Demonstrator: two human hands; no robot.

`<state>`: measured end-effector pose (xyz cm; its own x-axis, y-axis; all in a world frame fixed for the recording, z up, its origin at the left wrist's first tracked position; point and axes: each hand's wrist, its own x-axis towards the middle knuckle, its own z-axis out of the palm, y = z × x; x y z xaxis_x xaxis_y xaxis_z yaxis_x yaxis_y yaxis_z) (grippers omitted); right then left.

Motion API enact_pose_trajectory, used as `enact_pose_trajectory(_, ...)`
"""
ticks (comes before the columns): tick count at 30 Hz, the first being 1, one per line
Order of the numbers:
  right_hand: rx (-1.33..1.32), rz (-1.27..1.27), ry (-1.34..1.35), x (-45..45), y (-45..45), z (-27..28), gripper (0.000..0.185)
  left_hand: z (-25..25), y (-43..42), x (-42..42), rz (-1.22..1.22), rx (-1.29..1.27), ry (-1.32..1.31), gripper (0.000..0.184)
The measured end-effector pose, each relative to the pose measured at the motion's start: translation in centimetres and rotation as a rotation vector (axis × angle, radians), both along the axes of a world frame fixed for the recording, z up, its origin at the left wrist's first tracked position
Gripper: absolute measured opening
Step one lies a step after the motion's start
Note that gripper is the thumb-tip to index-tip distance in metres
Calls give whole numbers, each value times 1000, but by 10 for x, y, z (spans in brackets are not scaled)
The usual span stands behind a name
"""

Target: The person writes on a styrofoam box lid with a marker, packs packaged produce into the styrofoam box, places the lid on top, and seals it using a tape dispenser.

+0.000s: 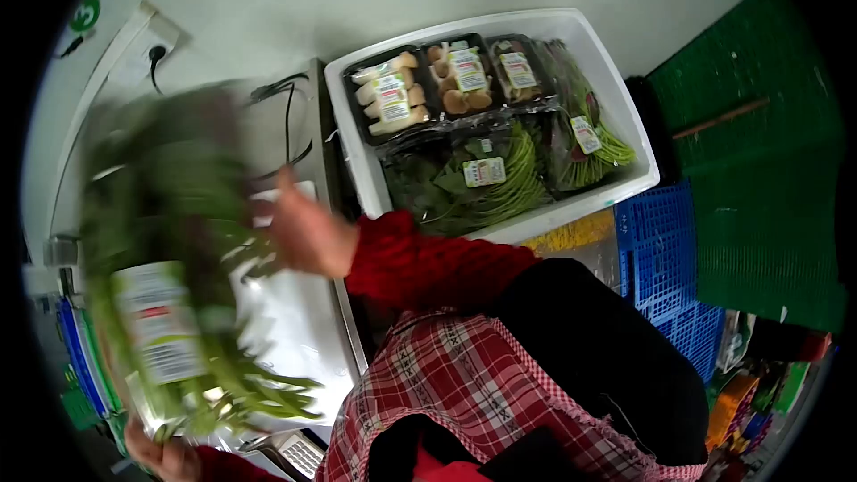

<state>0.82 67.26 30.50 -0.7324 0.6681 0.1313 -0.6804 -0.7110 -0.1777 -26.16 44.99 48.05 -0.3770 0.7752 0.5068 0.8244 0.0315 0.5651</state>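
Note:
A clear bag of leafy greens (pixel 170 214) with a printed label is held up at the left of the view, leaves at the top and green stems at the bottom. My left hand (pixel 161 455) grips its lower end, by the stems. At the bag's right side is my right hand (pixel 308 228), blurred, its fingers partly hidden, so its grip cannot be made out. Behind the bag lies a shiny metal surface (pixel 308 339). To the right, a white foam box (pixel 638 147) holds several labelled packs of mushrooms and bagged greens.
A blue plastic crate (pixel 661 259) stands right of the foam box, near a green sheet (pixel 759 170). Black cable (pixel 290 125) lies behind the bag. A socket (pixel 156 40) is on the wall, and a keypad (pixel 299 453) sits at the bottom.

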Motion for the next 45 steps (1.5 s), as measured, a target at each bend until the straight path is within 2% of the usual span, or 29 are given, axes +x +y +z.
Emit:
enact_pose_trajectory(1, 14, -203, 62, 37, 7, 6, 65, -11, 25, 9, -226, -58, -51, 28)
enact_pose_trajectory(2, 41, -247, 95, 72, 12, 3, 59, -22, 50, 18, -449, -134, -127, 27)
enact_pose_trajectory(3, 42, -281, 144, 108, 14, 4, 54, -17, 91, 36, -649, -166, 7, 22)
enact_pose_trajectory(4, 26, -349, 209, 137, 15, -9, 51, -40, 121, 60, -594, -162, -129, 30)
enact_pose_trajectory(5, 7, -416, 273, 165, 13, -19, 48, -49, 151, 96, -619, -195, -289, 26)
enact_pose_trajectory(7, -145, -596, 17, 215, -4, -20, 42, -65, 199, 164, -665, -358, -784, 18)
enact_pose_trajectory(11, -238, -788, -345, 289, -33, -55, 41, -175, 286, 224, -875, -528, -1018, 18)
enact_pose_trajectory(15, -256, -667, -649, 360, -68, -72, 39, -242, 325, 279, -849, -708, -1097, 23)
enact_pose_trajectory(17, -217, -521, -1084, 386, -78, -52, 33, -271, 339, 285, -831, -844, -1014, 23)
enact_pose_trajectory(18, -216, -507, -1091, 399, -82, -48, 33, -289, 346, 283, -815, -877, -978, 22)
enact_pose_trajectory(19, -44, -388, -1411, 414, -86, -46, 31, -288, 346, 287, -802, -875, -992, 22)
enact_pose_trajectory(20, 145, -250, -1715, 425, -87, -45, 29, -280, 344, 293, -810, -907, -842, 21)
enact_pose_trajectory(21, 285, -508, -1800, 433, -86, -52, 25, -278, 344, 296, -815, -937, -691, 21)
enact_pose_trajectory(22, 408, -603, -1940, 439, -77, -49, 28, -303, 350, 290, -842, -871, -499, 19)
enact_pose_trajectory(23, 541, -703, -2071, 443, -62, -46, 32, -300, 346, 293, -829, -875, -507, 19)
enact_pose_trajectory(24, 554, -693, -2065, 442, -45, -47, 32, -297, 343, 296, -788, -822, -464, 18)
enact_pose_trajectory(26, 924, -694, -2259, 430, -11, -52, 44, -292, 336, 298, -725, -724, -372, 16)
enact_pose_trajectory(27, 1102, -681, -2234, 433, 4, -82, 59, -294, 330, 298, -710, -644, -301, 18)
enact_pose_trajectory(29, 1168, -523, -2189, 415, 24, -107, 75, -291, 318, 295, -607, -645, -132, 16)
enact_pose_trajectory(30, 1179, -515, -2174, 407, 25, -126, 75, -292, 311, 295, -591, -649, -133, 16)
enact_pose_trajectory(33, 1010, 74, -2120, 383, 30, -141, 93, -305, 296, 296, -401, -482, 251, 16)
enact_pose_trajectory(35, 996, 165, -2153, 379, 38, -120, 93, -297, 277, 310, -406, -310, 436, 24)
enact_pose_trajectory(37, 1081, 133, -2241, 373, 37, -93, 93, -281, 252, 323, -611, -153, 504, 50)
enact_pose_trajectory(39, 1181, 122, -2328, 368, 39, -88, 92, -254, 234, 335, -916, -468, 443, 81)
enact_pose_trajectory(40, 1590, -102, -2147, 364, 40, -93, 94, -262, 233, 333, -956, -637, 541, 111)
enact_pose_trajectory(41, 1958, -344, -1895, 359, 42, -100, 95, -273, 232, 328, -952, -634, 536, 111)
enact_pose_trajectory(42, 1965, -142, -1853, 352, 45, -109, 97, -285, 234, 322, -925, -762, 661, 115)
enact_pose_trajectory(44, 1994, -96, -1853, 351, 52, -140, 100, -290, 242, 323, -884, -1025, 820, 126)
enact_pose_trajectory(45, 2022, -57, -1842, 350, 59, -155, 104, -296, 247, 325, -880, -1012, 822, 126)
